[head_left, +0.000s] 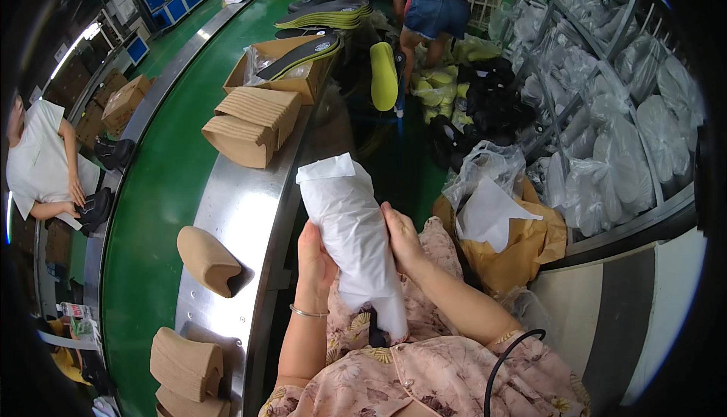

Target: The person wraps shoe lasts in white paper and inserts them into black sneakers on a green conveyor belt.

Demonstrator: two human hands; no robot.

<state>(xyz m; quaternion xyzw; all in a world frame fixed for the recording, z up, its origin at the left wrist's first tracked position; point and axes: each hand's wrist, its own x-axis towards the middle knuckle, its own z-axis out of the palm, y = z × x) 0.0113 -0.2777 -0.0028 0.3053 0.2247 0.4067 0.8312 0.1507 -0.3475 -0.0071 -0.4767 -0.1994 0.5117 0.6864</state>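
Between my two hands is a long bundle wrapped in white paper (350,224), held over my lap with its far end tilted up and a loose paper flap on top. My left hand (312,262) presses its left side, thumb up along the edge. On the opposite side my right hand (403,241) grips it, also thumb up. Whatever lies inside the paper is hidden. To the left, a brown moulded cardboard shoe form (204,260) rests alone on the metal edge of the bench (250,228).
More ribbed cardboard forms (254,121) lie farther up the bench and near me. Beyond them a carton (307,87) holds insoles. A brown bag (522,246) with white paper stands at right, beside a rack of plastic-wrapped items (606,182). Two people work nearby.
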